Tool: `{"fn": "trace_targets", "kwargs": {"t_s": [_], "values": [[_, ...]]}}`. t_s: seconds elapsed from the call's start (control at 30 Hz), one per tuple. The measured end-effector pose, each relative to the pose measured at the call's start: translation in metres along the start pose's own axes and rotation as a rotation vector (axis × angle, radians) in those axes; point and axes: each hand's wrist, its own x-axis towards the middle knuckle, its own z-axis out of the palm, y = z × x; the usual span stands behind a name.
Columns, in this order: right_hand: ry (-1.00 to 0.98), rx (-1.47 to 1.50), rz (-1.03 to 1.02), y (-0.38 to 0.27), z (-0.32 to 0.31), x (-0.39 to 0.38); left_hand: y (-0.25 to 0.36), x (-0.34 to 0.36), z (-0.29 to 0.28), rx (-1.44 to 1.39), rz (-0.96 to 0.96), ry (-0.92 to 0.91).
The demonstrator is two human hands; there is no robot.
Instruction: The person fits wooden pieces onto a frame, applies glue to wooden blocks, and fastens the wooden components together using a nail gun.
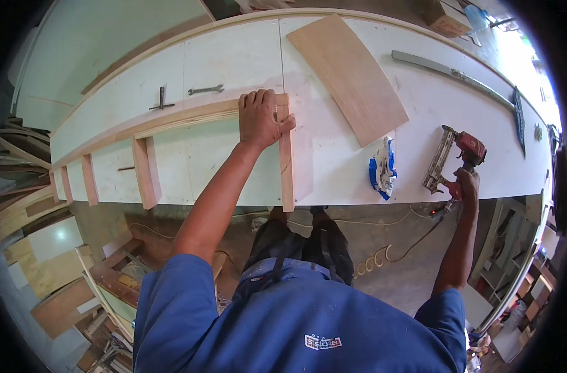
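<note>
In the head view, the only one, a ladder-like wooden frame lies across the left and centre of the frame on a white table, and it looks partly built. One long rail runs from the middle toward the left edge, with several crosspieces standing off it toward the lower edge of the table; these seem to be in place, though whether each is fastened cannot be told. At the centre, an end piece meets the rail at a corner, and the left hand grips there, its fingers curled over the rail and its thumb reaching to the end piece. That corner is probably the joint in hand. At right, the right hand is wrapped around the handle of a red nail gun, whose nose is well apart from the wood, so no nail is going in now. No second rail shows along the crosspieces' lower ends, so that side probably remains to be closed, if one is wanted. A loose wooden panel, upper right of centre, lies apart from the frame, apparently unused.
</note>
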Motion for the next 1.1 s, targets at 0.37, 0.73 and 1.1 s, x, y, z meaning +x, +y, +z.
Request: {"fn": "trace_targets", "kwargs": {"t_s": [0.37,0.73,1.1], "values": [[-0.533,0.057,-0.377,-0.229,0.095,-0.187,-0.008,-0.001,0.006,-0.048,0.002,0.061],[-0.465,-0.534,-1.296,-0.269,0.228,-0.237,-0.013,-0.006,0.010,-0.146,-0.039,0.057],[-0.386,-0.591,-1.219,-0.251,0.243,-0.234,-0.015,-0.006,0.012,-0.192,-0.010,0.129]]}}
